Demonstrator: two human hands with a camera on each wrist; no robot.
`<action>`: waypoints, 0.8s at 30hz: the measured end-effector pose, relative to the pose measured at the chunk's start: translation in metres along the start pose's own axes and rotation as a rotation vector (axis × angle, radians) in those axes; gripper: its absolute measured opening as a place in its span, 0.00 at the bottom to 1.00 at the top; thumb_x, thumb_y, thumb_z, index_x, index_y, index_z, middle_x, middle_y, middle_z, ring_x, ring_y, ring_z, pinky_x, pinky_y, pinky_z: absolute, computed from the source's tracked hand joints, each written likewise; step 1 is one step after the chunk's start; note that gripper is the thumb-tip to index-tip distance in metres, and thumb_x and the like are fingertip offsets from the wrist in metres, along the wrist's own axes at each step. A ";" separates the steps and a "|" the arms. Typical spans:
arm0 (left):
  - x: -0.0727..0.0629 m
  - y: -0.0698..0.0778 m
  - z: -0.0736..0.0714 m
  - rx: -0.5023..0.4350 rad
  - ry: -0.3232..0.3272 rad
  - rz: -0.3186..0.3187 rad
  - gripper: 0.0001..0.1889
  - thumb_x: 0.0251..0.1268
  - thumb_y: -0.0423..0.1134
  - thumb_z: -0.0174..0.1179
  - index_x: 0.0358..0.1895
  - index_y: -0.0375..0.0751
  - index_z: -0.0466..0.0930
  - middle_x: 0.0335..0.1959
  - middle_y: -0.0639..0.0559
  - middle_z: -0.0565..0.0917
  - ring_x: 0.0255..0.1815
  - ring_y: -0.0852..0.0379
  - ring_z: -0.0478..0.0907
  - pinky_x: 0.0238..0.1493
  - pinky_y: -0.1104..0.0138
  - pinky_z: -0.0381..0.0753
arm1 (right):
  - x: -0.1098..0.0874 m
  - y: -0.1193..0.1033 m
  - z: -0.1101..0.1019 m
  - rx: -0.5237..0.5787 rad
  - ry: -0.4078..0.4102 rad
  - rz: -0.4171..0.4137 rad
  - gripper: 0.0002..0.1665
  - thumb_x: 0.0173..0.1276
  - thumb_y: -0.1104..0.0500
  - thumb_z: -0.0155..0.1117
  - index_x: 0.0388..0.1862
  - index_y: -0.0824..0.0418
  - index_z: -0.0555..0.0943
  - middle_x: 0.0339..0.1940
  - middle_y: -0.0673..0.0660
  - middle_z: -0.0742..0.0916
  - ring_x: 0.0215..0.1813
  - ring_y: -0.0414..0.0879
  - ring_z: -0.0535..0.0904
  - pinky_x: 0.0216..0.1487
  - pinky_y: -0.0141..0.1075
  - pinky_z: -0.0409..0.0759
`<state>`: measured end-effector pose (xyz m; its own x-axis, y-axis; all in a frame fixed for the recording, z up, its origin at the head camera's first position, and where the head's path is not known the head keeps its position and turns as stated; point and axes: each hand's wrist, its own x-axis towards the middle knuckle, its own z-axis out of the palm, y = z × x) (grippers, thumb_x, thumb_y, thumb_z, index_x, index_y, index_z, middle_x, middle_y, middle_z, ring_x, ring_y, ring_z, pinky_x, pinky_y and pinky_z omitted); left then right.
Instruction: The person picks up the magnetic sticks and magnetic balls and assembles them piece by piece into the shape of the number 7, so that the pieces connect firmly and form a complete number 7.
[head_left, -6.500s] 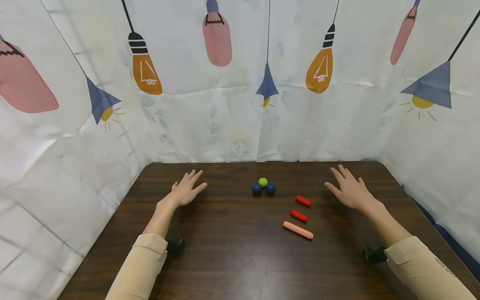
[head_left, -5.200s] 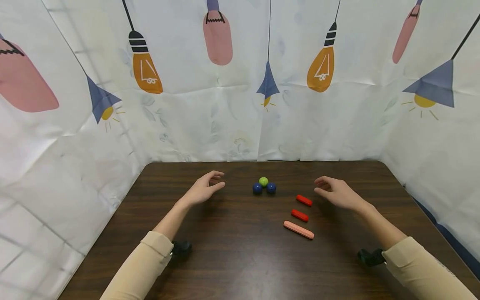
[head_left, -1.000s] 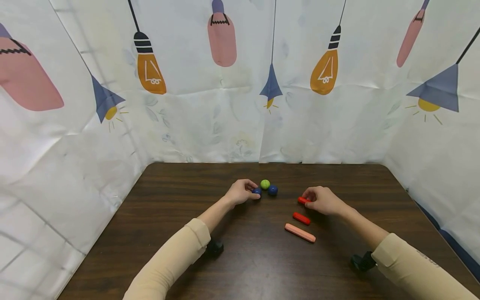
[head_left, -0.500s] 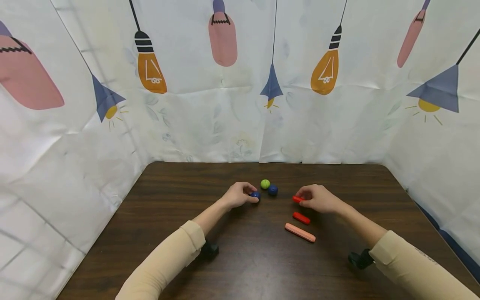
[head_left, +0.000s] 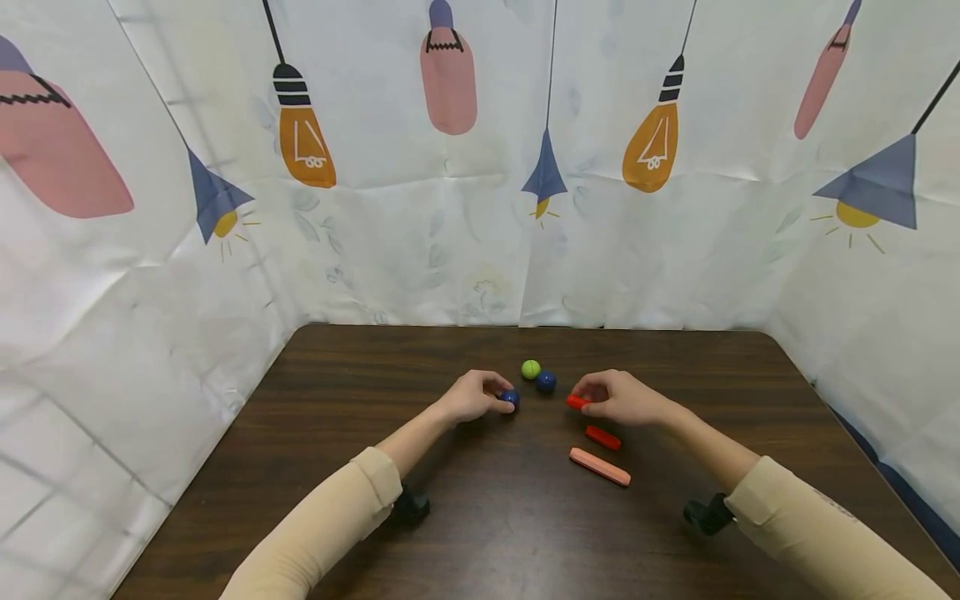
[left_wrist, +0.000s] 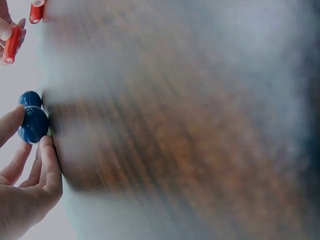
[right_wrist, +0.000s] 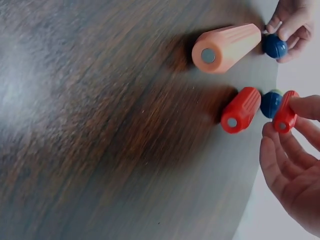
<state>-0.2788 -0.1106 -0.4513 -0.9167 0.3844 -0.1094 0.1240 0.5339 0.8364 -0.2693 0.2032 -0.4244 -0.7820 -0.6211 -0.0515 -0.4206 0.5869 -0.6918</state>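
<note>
In the head view my left hand (head_left: 472, 396) pinches a blue ball (head_left: 510, 400) between thumb and fingers. The left wrist view shows that same blue ball (left_wrist: 34, 125) with a seam round it. My right hand (head_left: 621, 398) pinches a short red magnetic rod (head_left: 577, 402), level with the ball and a little to its right. A grey disc marks the end of this red rod (right_wrist: 283, 125) in the right wrist view. Behind and between the hands, a second blue ball (head_left: 546, 382) sits against a green ball (head_left: 531, 369).
Another short red rod (head_left: 603, 437) lies just in front of my right hand. Nearer still is a longer salmon-coloured rod (head_left: 600, 467). Everything lies on a dark wooden table (head_left: 480, 517), with a printed white curtain (head_left: 480, 250) round its back and sides.
My left hand took hold of the blue ball and drew it towards me, apart from the other two. My right hand took the far red rod and carried it left, towards the balls.
</note>
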 end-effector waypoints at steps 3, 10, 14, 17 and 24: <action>-0.002 0.000 0.000 0.000 -0.003 0.004 0.14 0.63 0.37 0.74 0.51 0.40 0.87 0.44 0.52 0.84 0.44 0.55 0.80 0.43 0.63 0.78 | 0.002 -0.002 0.002 0.010 -0.010 -0.016 0.13 0.74 0.62 0.66 0.55 0.61 0.84 0.48 0.52 0.87 0.50 0.49 0.83 0.54 0.49 0.80; -0.008 0.002 0.000 -0.012 -0.019 0.019 0.14 0.63 0.35 0.74 0.51 0.38 0.87 0.43 0.51 0.84 0.40 0.57 0.81 0.42 0.64 0.79 | 0.007 -0.008 0.005 0.016 -0.018 -0.034 0.13 0.73 0.62 0.66 0.55 0.61 0.85 0.47 0.51 0.87 0.48 0.47 0.81 0.52 0.45 0.79; -0.010 0.001 -0.001 -0.028 -0.023 0.023 0.14 0.63 0.35 0.74 0.51 0.38 0.87 0.42 0.51 0.85 0.39 0.57 0.81 0.42 0.65 0.79 | 0.009 -0.009 0.007 0.016 -0.025 -0.039 0.13 0.73 0.62 0.66 0.55 0.61 0.86 0.46 0.51 0.87 0.46 0.45 0.81 0.51 0.43 0.80; -0.010 0.000 -0.001 -0.030 -0.026 0.032 0.14 0.63 0.34 0.74 0.51 0.38 0.87 0.42 0.50 0.85 0.39 0.57 0.81 0.42 0.65 0.79 | 0.012 -0.009 0.008 0.014 -0.027 -0.042 0.13 0.73 0.62 0.66 0.55 0.61 0.86 0.45 0.51 0.88 0.45 0.45 0.82 0.50 0.43 0.80; -0.011 0.002 -0.002 -0.017 -0.038 0.041 0.14 0.64 0.35 0.73 0.51 0.39 0.87 0.43 0.51 0.85 0.40 0.57 0.81 0.44 0.64 0.79 | 0.017 -0.011 0.012 0.011 -0.022 -0.050 0.14 0.74 0.61 0.66 0.55 0.61 0.86 0.47 0.51 0.88 0.45 0.44 0.83 0.50 0.43 0.81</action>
<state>-0.2692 -0.1151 -0.4478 -0.8960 0.4338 -0.0950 0.1543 0.5047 0.8494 -0.2725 0.1807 -0.4262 -0.7495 -0.6612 -0.0324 -0.4541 0.5492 -0.7015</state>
